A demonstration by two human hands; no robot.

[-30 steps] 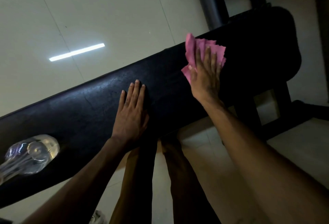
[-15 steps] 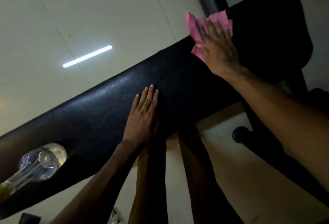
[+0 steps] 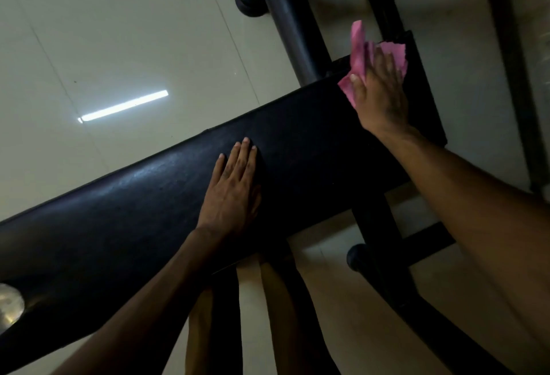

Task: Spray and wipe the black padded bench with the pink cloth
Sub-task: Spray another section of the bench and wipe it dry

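We see right hand [image 3: 379, 92] pressing pink cloth [image 3: 358, 47] flat, now slid to far end of surface [image 3: 119, 225]; left hand [image 3: 235, 184] stays flat, grasping nothing. This stroke looks nearly done.

Scene dim, underexposed overall. Black padded bench [image 3: 134, 217] reads near-black, with a faint sheen along its far edge left of centre that picks out surface grain. Brightest spot is a narrow white glare strip [image 3: 123, 106] on the pale floor [image 3: 134, 17] beyond the bench's far side, apparently a reflected lamp. Floor on the bench's near side is darker and warmer. Frame legs [image 3: 384, 234] under the bench's right end lose detail in shadow. Pink cloth [image 3: 358, 59] at that end is soft-edged, slightly smeared. Shiny rounded object [image 3: 10, 304] at the bench's left end is blurred and cropped. Bench edges bow slightly from wide-angle distortion.
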